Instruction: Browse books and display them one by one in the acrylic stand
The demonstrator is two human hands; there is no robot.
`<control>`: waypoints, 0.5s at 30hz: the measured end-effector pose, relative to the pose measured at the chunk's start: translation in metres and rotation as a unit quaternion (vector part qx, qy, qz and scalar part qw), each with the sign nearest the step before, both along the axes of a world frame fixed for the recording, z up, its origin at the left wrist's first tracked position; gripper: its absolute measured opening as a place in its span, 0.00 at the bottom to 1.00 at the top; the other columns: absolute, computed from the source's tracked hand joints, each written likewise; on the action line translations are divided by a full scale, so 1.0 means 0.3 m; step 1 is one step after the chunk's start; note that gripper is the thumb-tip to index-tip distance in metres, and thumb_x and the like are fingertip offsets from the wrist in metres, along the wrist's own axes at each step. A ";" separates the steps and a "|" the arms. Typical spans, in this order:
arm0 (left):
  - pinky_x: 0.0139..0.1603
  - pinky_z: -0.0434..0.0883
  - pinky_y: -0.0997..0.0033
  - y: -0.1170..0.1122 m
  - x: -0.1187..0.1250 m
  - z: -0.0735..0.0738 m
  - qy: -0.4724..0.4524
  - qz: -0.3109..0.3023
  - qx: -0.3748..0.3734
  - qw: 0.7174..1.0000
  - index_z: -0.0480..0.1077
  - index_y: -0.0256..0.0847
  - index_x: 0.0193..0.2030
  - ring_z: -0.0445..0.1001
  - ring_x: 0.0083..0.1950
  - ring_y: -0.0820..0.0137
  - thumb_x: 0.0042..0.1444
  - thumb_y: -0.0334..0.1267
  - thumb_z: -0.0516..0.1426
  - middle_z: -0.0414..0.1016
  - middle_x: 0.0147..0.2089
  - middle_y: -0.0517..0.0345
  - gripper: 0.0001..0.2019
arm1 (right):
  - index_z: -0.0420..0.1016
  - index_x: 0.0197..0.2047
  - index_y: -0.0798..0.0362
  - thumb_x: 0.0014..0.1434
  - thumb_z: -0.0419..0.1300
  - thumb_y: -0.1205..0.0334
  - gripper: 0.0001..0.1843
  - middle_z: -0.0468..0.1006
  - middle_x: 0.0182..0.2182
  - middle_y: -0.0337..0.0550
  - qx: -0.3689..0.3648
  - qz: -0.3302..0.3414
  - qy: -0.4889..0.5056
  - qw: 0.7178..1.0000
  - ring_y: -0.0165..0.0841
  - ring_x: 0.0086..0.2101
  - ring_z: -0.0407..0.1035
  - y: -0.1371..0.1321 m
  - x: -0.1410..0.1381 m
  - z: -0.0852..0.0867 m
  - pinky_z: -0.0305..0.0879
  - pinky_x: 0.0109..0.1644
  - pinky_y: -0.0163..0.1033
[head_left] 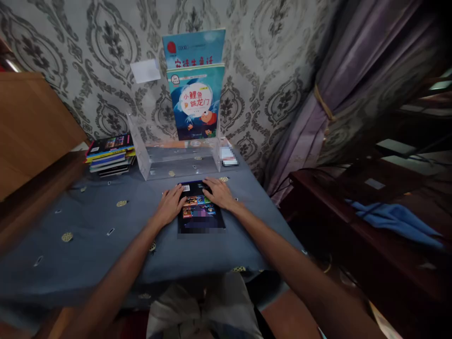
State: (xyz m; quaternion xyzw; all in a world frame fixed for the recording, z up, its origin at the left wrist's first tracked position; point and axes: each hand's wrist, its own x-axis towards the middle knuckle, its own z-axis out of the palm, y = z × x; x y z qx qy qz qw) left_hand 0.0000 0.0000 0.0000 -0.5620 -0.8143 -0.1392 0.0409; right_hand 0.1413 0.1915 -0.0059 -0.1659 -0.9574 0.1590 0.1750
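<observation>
A dark book (201,221) lies flat on the patterned blue-grey tablecloth (106,254), its back side up, with a barcode and several small coloured pictures. My left hand (172,203) rests along its upper left edge, fingers stretched out and thumb apart on the cover. My right hand (218,192) lies over the upper right edge, fingers extended and thumb pointing inward. Both hands touch the book, and neither is closed round it. Behind it stands a clear acrylic rack (180,167) with two upright blue picture books (196,108) at its back.
To the rack's left is a stack of books (111,155). A small pixelated item (229,156) lies on its right. A wooden panel (31,127) borders the table's left side. Beyond the right edge are a purple curtain (300,103), dark red furniture (339,226) and a blue cloth (395,219).
</observation>
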 end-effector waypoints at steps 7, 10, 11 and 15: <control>0.70 0.57 0.50 -0.003 0.008 0.003 0.001 0.004 0.001 1.000 0.60 0.37 0.67 0.57 0.73 0.61 0.70 0.41 0.44 0.58 0.72 0.44 0.23 | 0.67 0.64 0.55 0.67 0.54 0.56 0.24 0.69 0.63 0.55 -0.022 0.006 0.013 1.000 0.44 0.64 0.62 0.019 0.014 -0.004 0.54 0.69 0.56; 0.70 0.57 0.49 -0.005 0.008 0.004 0.001 0.004 0.003 1.000 0.60 0.37 0.68 0.58 0.73 0.61 0.69 0.41 0.45 0.58 0.72 0.44 0.23 | 0.68 0.63 0.55 0.67 0.54 0.58 0.23 0.70 0.63 0.54 -0.022 0.014 0.017 1.000 0.43 0.63 0.63 0.023 0.022 -0.001 0.56 0.68 0.54; 0.70 0.58 0.49 -0.005 0.008 0.005 0.001 0.004 0.006 1.000 0.61 0.38 0.67 0.58 0.73 0.61 0.69 0.41 0.45 0.59 0.72 0.44 0.23 | 0.69 0.63 0.54 0.67 0.54 0.58 0.23 0.70 0.63 0.53 -0.020 0.015 0.019 1.000 0.42 0.63 0.63 0.023 0.024 -0.001 0.56 0.68 0.54; 0.70 0.58 0.50 -0.002 0.005 0.007 0.002 0.005 0.001 1.000 0.61 0.38 0.67 0.58 0.73 0.61 0.69 0.41 0.45 0.59 0.72 0.45 0.23 | 0.71 0.61 0.55 0.67 0.54 0.59 0.21 0.71 0.62 0.54 -0.012 0.011 0.016 1.000 0.43 0.63 0.63 0.021 0.027 0.000 0.57 0.67 0.55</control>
